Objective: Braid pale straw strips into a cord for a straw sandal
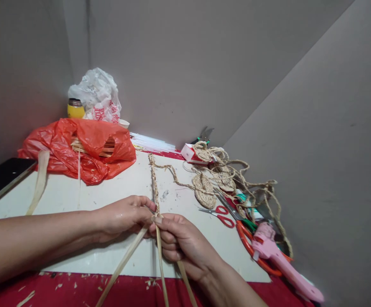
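Fingers of the left hand (124,215) are bent and close in on the lower end of the braid (155,187); whether their tips press together is hidden behind the right hand (185,238). The right thumb and forefinger pinch the same point, and the other right fingers curl toward the palm.

Three loose strands run toward the wearer: a left strand (123,262), a middle strand (160,256) and a right strand (185,281), which emerges below the curled right fingers. The braid extends away from the hands over the white board (108,192).

Handling notes:
- Hold the pinch tight against the last crossing; a loose grip probably opens the weave.
- Pull each strand flat and with equal tension, since a twisted strip likely leaves a lump.
- Keep the strands apart below the fingers so that they do not tangle.
- Keep the braid straight in line with the pinch.

Right of the braid lie a coiled mat (204,192), small red-handled scissors (226,216), larger orange-handled scissors (243,239) and a pink glue gun (276,255). Left of it, beyond the left forearm, are a red plastic bag (56,145) and a phone (1,179). Red cloth (73,292) shows along the board's near edge.
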The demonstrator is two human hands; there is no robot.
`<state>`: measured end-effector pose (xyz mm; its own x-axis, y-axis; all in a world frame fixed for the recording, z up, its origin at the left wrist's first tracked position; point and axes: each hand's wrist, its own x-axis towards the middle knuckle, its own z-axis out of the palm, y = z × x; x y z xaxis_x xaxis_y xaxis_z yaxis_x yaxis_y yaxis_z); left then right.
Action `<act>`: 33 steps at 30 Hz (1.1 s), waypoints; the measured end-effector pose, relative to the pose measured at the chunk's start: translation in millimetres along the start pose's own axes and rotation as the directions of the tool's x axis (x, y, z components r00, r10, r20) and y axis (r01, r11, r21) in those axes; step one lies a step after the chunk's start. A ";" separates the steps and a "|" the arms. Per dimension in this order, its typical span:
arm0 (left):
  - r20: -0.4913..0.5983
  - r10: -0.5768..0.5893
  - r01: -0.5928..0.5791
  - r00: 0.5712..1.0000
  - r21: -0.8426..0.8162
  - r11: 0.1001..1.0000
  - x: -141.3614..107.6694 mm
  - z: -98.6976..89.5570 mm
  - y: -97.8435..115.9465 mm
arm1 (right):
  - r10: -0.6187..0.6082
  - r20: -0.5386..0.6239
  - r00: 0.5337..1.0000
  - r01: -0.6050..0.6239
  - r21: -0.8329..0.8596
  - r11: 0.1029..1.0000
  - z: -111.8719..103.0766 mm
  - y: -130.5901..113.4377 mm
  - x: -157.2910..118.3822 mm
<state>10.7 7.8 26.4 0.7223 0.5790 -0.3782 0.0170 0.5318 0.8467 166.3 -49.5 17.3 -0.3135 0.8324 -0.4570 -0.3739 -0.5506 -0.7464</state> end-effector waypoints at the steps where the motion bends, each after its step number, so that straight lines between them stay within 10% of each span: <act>1: 0.022 -0.029 0.029 0.999 -0.011 1.000 0.4 0.0 1.0 | 0.003 0.010 1.000 -0.003 -0.002 1.000 -0.2 -0.3 0.0; 10: 0.074 -0.133 0.125 0.988 0.100 0.987 5.3 -6.7 3.6 | 0.068 0.050 0.996 -0.065 -0.070 0.995 -6.2 -7.8 -2.0; 23: 0.011 0.144 -0.138 0.990 0.369 0.919 4.5 0.2 -6.3 | -0.014 -0.032 0.999 0.001 -0.365 0.931 -8.9 -17.8 -6.3; 33: -0.001 0.131 -0.122 0.991 0.358 0.926 6.9 -0.5 -6.6 | -0.214 0.009 0.977 0.134 -0.807 0.575 -5.0 -15.3 -8.7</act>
<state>15.2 8.6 18.0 0.7175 0.6445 -0.2643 0.1752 0.2004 0.9639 179.1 -48.0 30.3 -0.2343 0.9305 -0.2817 0.4475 -0.1540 -0.8809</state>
